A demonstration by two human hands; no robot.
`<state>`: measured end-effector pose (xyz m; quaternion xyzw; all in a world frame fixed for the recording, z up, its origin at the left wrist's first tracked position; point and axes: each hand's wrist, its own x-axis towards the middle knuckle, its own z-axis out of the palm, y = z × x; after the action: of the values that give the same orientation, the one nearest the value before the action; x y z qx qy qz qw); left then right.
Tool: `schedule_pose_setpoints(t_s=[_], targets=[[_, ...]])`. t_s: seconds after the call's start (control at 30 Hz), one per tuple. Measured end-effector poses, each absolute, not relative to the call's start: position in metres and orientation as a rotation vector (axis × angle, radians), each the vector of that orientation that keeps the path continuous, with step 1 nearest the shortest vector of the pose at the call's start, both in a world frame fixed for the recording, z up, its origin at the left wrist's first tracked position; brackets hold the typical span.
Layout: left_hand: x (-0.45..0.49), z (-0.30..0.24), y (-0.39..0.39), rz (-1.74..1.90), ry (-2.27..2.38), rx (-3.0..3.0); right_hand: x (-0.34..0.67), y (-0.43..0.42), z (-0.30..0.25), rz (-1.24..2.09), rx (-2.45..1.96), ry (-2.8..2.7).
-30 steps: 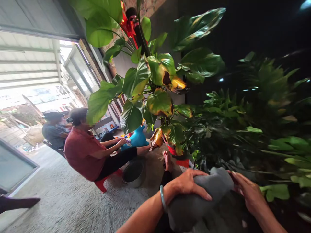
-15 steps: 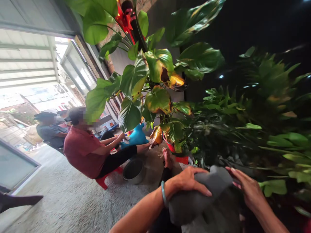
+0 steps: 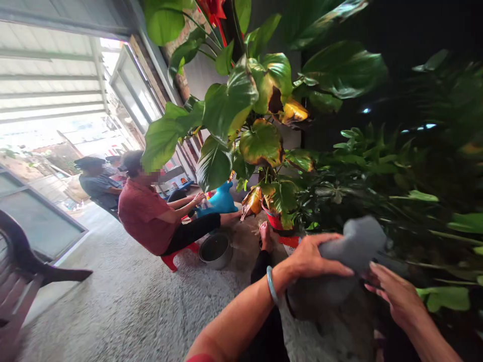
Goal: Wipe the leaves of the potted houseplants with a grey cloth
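Note:
A soft grey cloth point(image 3: 354, 251) is bunched low in front of me, over my knee. My left hand point(image 3: 315, 256), with a jade bangle on the wrist, lies over its left side, fingers curled round it. My right hand point(image 3: 392, 294) touches the cloth's right end with fingers stretched out. Dark green foliage point(image 3: 377, 176) stands just behind the cloth. My bare foot point(image 3: 266, 236) shows beyond the left wrist.
A big-leafed plant point(image 3: 241, 110) in a red pot point(image 3: 277, 221) stands ahead. A person in a red shirt point(image 3: 145, 213) sits on a red stool holding a blue watering can point(image 3: 222, 201), beside a metal bowl point(image 3: 216, 249). Another person point(image 3: 96, 183) sits behind. A dark chair point(image 3: 22, 261) is at left.
Both hands have lifted the grey cloth higher and a little to the right. The view has swung left, bringing the dark chair into sight.

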<state>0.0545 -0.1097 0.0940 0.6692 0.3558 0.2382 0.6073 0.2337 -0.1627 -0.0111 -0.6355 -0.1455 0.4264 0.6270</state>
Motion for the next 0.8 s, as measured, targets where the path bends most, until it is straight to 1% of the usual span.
schedule_pose_setpoints(t_s=[0.1, 0.17, 0.2, 0.27, 0.33, 0.37, 0.43, 0.57, 0.63, 0.7, 0.8], targets=[[0.066, 0.105, -0.093, 0.889, 0.854, 1.484, 0.232, -0.162, -0.008, 1.003, -1.424, -0.335], [0.072, 0.096, -0.088, 0.947, 0.93, 1.529, 0.232, -0.162, -0.008, 1.022, -1.426, -0.333], [0.073, 0.087, -0.09, 0.883, 0.967, 1.582, 0.232, -0.161, -0.01, 1.029, -1.437, -0.33], [0.068, 0.071, -0.097, 0.61, 0.975, 1.703, 0.233, -0.16, -0.013, 1.034, -1.474, -0.316], [0.058, 0.064, -0.106, 0.351, 0.888, 1.767, 0.234, -0.16, -0.016, 1.028, -1.516, -0.3], [0.054, 0.066, -0.109, 0.307, 0.835, 1.769, 0.234, -0.16, -0.016, 1.025, -1.529, -0.294], [0.05, 0.08, -0.107, 0.43, 0.779, 1.723, 0.234, -0.16, -0.014, 1.027, -1.526, -0.295], [0.066, 0.105, -0.087, 0.938, 0.819, 1.533, 0.231, -0.162, -0.006, 1.055, -1.448, -0.322], [0.073, 0.099, -0.084, 0.984, 0.902, 1.538, 0.231, -0.162, -0.006, 1.059, -1.426, -0.334], [0.072, 0.083, -0.091, 0.794, 0.982, 1.644, 0.232, -0.161, -0.009, 1.043, -1.442, -0.34], [0.056, 0.068, -0.109, 0.33, 0.928, 1.773, 0.236, -0.16, -0.015, 1.003, -1.496, -0.374]])
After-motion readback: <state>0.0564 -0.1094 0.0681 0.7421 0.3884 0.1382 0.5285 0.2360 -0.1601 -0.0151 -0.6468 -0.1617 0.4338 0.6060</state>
